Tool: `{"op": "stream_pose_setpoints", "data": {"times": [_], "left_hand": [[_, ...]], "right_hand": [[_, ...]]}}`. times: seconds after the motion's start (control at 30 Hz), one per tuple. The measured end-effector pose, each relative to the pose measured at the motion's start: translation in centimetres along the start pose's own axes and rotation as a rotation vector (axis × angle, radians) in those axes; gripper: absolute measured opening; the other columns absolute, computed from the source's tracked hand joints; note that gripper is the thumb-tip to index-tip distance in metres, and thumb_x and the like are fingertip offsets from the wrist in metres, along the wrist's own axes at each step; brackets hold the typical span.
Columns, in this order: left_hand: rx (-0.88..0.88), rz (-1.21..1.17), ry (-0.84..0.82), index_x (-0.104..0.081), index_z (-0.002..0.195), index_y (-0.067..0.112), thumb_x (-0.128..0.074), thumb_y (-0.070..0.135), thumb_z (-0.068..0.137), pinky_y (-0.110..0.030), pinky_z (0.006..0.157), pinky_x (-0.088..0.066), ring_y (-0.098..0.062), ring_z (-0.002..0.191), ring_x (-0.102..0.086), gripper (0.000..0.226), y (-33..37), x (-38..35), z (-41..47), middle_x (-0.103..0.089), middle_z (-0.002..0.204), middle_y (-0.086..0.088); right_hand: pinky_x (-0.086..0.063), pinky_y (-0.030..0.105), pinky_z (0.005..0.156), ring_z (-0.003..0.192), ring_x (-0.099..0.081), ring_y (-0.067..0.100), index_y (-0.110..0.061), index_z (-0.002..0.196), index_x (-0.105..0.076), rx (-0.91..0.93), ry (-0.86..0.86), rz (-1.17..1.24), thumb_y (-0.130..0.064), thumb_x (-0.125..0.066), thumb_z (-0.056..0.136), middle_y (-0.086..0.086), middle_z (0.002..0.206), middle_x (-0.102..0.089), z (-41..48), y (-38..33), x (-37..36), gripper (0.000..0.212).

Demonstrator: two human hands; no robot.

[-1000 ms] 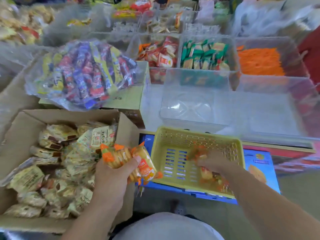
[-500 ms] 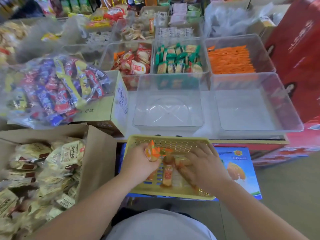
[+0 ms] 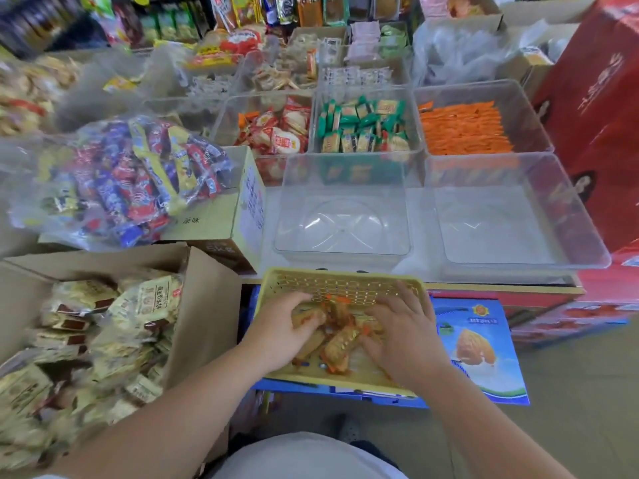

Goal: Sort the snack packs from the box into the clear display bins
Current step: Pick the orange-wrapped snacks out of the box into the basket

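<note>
A yellow slotted basket (image 3: 342,281) sits in front of me on a blue carton. Several orange-trimmed snack packs (image 3: 340,342) lie in it. My left hand (image 3: 276,335) is inside the basket with its fingers curled round some of those packs. My right hand (image 3: 406,331) lies over the packs on the right side with its fingers spread. The open cardboard box (image 3: 207,305) on my left is full of cream-coloured snack packs (image 3: 114,326). Beyond the basket stand two clear bins with nothing in them, one in the middle (image 3: 342,233) and one to the right (image 3: 501,233).
Behind the two clear bins, three more hold red packs (image 3: 276,133), green packs (image 3: 363,126) and orange sticks (image 3: 463,129). A clear bag of mixed bars (image 3: 121,181) rests on a closed carton (image 3: 214,219) at left. Red cartons (image 3: 594,115) stand at right.
My left hand carried orange-trimmed packs from above the cardboard box into the yellow basket. Both hands now sit low among the packs there. The view has swung right.
</note>
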State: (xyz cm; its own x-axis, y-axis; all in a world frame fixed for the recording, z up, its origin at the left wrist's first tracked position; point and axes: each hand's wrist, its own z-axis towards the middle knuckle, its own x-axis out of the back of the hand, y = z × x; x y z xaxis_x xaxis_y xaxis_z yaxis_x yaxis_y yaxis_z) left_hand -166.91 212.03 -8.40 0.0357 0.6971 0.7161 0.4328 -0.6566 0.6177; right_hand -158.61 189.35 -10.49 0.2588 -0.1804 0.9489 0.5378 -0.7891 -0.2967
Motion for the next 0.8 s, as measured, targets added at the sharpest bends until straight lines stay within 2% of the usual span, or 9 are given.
{"op": "stream_pose_setpoints", "data": {"times": [0.1,0.17,0.23,0.3,0.47,0.53,0.63,0.73,0.8], "left_hand": [[-0.117,0.046,0.175,-0.07,0.118,0.03,-0.071,0.037,0.093,-0.004,0.094,-0.034,0.003,0.113,-0.054,0.026,-1.4,3.7,-4.5,-0.063,0.117,0.019],[-0.136,0.118,0.297,-0.074,0.108,0.021,-0.068,0.036,0.09,-0.003,0.09,-0.035,0.0,0.103,-0.055,0.024,-3.9,6.4,-7.6,-0.067,0.108,0.013],[-0.049,0.172,0.367,-0.074,0.108,0.019,-0.069,0.034,0.09,-0.018,0.094,-0.043,-0.008,0.106,-0.056,0.024,-7.1,8.9,-10.1,-0.066,0.108,0.01],[0.089,0.247,0.446,-0.073,0.112,0.02,-0.07,0.037,0.09,-0.035,0.096,-0.048,-0.014,0.112,-0.057,0.028,-11.3,11.9,-13.1,-0.064,0.113,0.01],[0.401,0.474,0.628,-0.076,0.109,0.011,-0.049,0.055,0.076,-0.055,0.091,-0.051,-0.042,0.103,-0.065,0.062,-22.3,18.6,-19.2,-0.07,0.111,-0.017],[0.54,0.477,0.611,-0.075,0.114,0.011,-0.05,0.059,0.075,-0.06,0.096,-0.049,-0.048,0.112,-0.061,0.066,-26.8,21.0,-20.9,-0.066,0.121,-0.024],[0.652,0.41,0.531,-0.06,0.14,0.016,-0.069,0.059,0.082,-0.058,0.108,-0.042,-0.046,0.134,-0.046,0.072,-33.1,23.4,-22.2,-0.049,0.148,-0.021],[0.543,0.213,0.469,-0.036,0.157,0.019,-0.073,0.054,0.087,-0.049,0.109,-0.044,-0.034,0.138,-0.046,0.086,-37.2,23.5,-22.3,-0.044,0.155,-0.011],[0.488,0.14,0.525,-0.031,0.157,0.026,-0.071,0.054,0.088,-0.043,0.096,-0.05,-0.028,0.129,-0.054,0.084,-38.4,22.7,-22.4,-0.051,0.149,-0.003]], "right_hand": [[-0.025,0.054,0.119,0.142,-0.039,0.028,-0.034,0.117,-0.071,0.076,0.02,0.145,-0.056,-0.06,0.077,-0.009,0.128,-0.063,0.7,-3.6,-0.2,0.047],[-0.04,0.054,0.109,0.132,-0.05,0.029,-0.029,0.113,-0.074,0.149,0.024,0.231,-0.053,-0.065,0.078,-0.007,0.122,-0.066,1.1,-6.7,-0.8,0.043],[-0.045,0.045,0.102,0.121,-0.057,0.028,-0.024,0.11,-0.075,0.24,-0.008,0.319,-0.043,-0.077,0.078,-0.006,0.118,-0.067,1.1,-9.9,-1.4,0.037],[-0.042,0.032,0.101,0.117,-0.057,0.021,-0.023,0.112,-0.075,0.36,-0.056,0.394,-0.036,-0.082,0.079,-0.007,0.118,-0.066,1.2,-13.8,-2.0,0.036],[-0.03,0.013,0.105,0.121,-0.042,-0.001,-0.031,0.123,-0.068,0.523,-0.186,0.489,-0.047,-0.073,0.087,-0.021,0.124,-0.053,1.0,-22.4,-2.8,0.04],[-0.027,0.008,0.103,0.122,-0.039,-0.006,-0.038,0.126,-0.064,0.55,-0.219,0.473,-0.053,-0.069,0.088,-0.028,0.125,-0.048,1.5,-25.9,-3.0,0.041],[-0.032,0.012,0.104,0.121,-0.038,-0.009,-0.041,0.127,-0.062,0.551,-0.239,0.418,-0.057,-0.066,0.088,-0.03,0.123,-0.049,2.4,-31.2,-3.1,0.042],[-0.028,0.008,0.1,0.119,-0.038,-0.004,-0.036,0.129,-0.062,0.554,-0.222,0.309,-0.058,-0.067,0.087,-0.024,0.121,-0.05,2.9,-36.8,-3.8,0.048],[-0.026,0.006,0.101,0.121,-0.036,-0.003,-0.038,0.133,-0.059,0.554,-0.291,0.28,-0.066,-0.063,0.085,-0.023,0.125,-0.048,3.3,-40.9,-5.1,0.056]]}}
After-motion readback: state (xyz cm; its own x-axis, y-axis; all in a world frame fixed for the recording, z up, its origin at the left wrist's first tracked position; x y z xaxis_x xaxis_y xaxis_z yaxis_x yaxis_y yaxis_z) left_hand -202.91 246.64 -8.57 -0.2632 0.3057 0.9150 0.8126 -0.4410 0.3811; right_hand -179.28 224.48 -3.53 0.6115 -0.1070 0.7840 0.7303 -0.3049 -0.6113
